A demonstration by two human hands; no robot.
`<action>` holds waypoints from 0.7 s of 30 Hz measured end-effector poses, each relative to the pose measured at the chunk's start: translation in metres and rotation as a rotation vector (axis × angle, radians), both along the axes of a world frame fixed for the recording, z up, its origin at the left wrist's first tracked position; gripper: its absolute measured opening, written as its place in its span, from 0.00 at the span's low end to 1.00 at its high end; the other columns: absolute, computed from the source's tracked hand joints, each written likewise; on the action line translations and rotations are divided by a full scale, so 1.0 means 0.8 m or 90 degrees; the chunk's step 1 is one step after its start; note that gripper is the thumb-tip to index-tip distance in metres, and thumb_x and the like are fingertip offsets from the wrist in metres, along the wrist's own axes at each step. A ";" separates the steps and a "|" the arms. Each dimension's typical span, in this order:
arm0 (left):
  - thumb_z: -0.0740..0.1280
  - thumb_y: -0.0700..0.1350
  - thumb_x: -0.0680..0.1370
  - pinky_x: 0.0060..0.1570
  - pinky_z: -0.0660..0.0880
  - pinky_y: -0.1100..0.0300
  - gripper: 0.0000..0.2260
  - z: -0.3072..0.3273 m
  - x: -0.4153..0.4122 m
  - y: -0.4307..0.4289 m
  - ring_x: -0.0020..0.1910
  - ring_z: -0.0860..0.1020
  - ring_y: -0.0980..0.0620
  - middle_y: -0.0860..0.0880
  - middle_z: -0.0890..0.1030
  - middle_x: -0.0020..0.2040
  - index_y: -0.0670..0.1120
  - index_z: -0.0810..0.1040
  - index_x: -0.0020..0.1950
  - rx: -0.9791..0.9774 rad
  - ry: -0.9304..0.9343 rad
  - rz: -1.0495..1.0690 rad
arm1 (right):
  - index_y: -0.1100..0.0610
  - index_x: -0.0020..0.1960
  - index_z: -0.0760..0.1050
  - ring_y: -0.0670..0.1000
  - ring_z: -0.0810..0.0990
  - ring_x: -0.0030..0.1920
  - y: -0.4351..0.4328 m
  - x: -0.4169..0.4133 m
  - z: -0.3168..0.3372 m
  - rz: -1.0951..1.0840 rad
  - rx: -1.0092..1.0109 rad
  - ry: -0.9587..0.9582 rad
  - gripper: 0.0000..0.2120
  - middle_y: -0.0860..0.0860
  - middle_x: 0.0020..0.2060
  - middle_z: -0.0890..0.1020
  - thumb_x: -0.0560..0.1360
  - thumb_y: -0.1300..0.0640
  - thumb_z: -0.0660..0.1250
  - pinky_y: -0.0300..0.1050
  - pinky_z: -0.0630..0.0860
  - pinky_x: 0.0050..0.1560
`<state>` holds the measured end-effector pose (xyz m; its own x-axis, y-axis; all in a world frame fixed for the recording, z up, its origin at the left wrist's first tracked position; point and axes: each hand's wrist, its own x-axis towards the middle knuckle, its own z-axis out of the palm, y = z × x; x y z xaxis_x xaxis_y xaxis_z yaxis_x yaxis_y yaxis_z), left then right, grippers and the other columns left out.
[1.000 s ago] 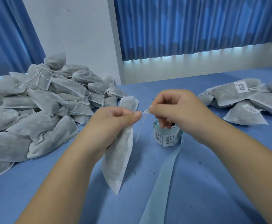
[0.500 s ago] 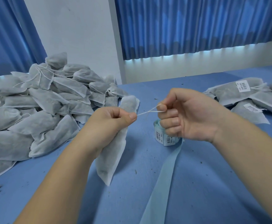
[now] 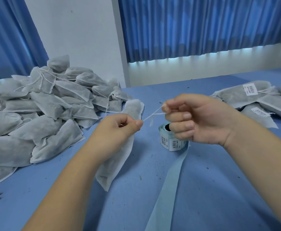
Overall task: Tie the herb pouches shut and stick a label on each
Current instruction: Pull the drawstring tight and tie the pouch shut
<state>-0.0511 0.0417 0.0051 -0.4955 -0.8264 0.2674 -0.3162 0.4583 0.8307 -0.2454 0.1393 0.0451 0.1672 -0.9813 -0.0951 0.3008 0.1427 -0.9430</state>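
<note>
Blue table (image 3: 211, 189) beneath: left hand (image 3: 119, 129) is gripping the pouch (image 3: 116, 165) neck, pouch hanging downward; string (image 3: 151, 115) is stretching rightward, apparently taut, into the right hand (image 3: 201, 119)'s pinching grip.

The blue tabletop (image 3: 203, 189) has a big heap of pouches (image 3: 41, 117) left, a label roll (image 3: 168, 140) in the middle, labelled pouches (image 3: 246, 94) right.

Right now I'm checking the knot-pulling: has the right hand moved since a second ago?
Yes. The right hand has shifted rightward relative to the label roll, away from the left hand, drawing the string taut.
</note>
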 end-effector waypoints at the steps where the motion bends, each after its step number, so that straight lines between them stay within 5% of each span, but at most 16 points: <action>1: 0.70 0.54 0.77 0.30 0.65 0.73 0.13 0.000 0.003 -0.001 0.29 0.70 0.60 0.59 0.79 0.32 0.48 0.78 0.37 0.017 -0.007 -0.018 | 0.56 0.37 0.71 0.44 0.61 0.21 -0.001 0.000 0.001 -0.029 -0.010 -0.032 0.08 0.46 0.24 0.59 0.65 0.56 0.68 0.35 0.61 0.21; 6: 0.69 0.63 0.68 0.35 0.67 0.64 0.15 -0.005 0.011 -0.005 0.31 0.73 0.58 0.56 0.76 0.32 0.52 0.78 0.36 0.132 -0.154 -0.107 | 0.56 0.36 0.69 0.45 0.61 0.22 -0.007 -0.007 -0.004 -0.219 0.006 -0.114 0.06 0.47 0.24 0.60 0.69 0.59 0.65 0.35 0.58 0.23; 10: 0.70 0.64 0.69 0.31 0.67 0.63 0.17 -0.010 0.013 -0.008 0.28 0.75 0.57 0.56 0.76 0.29 0.52 0.75 0.31 0.188 -0.232 -0.081 | 0.57 0.37 0.71 0.46 0.64 0.24 -0.011 -0.003 -0.009 -0.326 -0.058 -0.024 0.09 0.47 0.24 0.63 0.76 0.60 0.63 0.36 0.60 0.24; 16: 0.62 0.57 0.79 0.35 0.70 0.59 0.17 -0.020 -0.014 -0.003 0.35 0.76 0.55 0.54 0.79 0.35 0.45 0.78 0.39 0.027 -0.089 0.143 | 0.54 0.35 0.78 0.45 0.76 0.29 -0.007 0.050 -0.020 -0.351 -0.338 0.367 0.09 0.46 0.27 0.77 0.73 0.62 0.70 0.40 0.72 0.30; 19: 0.59 0.53 0.81 0.42 0.72 0.56 0.16 -0.016 -0.020 0.001 0.41 0.78 0.54 0.56 0.80 0.39 0.52 0.78 0.37 0.057 -0.011 0.146 | 0.51 0.37 0.80 0.44 0.77 0.36 -0.006 0.069 -0.033 -0.323 -0.508 0.642 0.07 0.45 0.35 0.79 0.72 0.59 0.70 0.39 0.72 0.39; 21: 0.58 0.49 0.80 0.39 0.72 0.58 0.20 -0.010 -0.021 0.004 0.36 0.78 0.58 0.59 0.80 0.31 0.56 0.79 0.31 0.099 0.023 0.117 | 0.52 0.41 0.82 0.49 0.78 0.40 -0.006 0.071 -0.043 -0.306 -0.541 0.781 0.04 0.46 0.39 0.78 0.74 0.56 0.69 0.48 0.74 0.42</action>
<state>-0.0682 0.0453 -0.0032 -0.3252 -0.9346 0.1439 -0.3516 0.2608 0.8991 -0.1889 0.1347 0.0105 0.0737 -0.7525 0.6544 -0.8217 -0.4177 -0.3878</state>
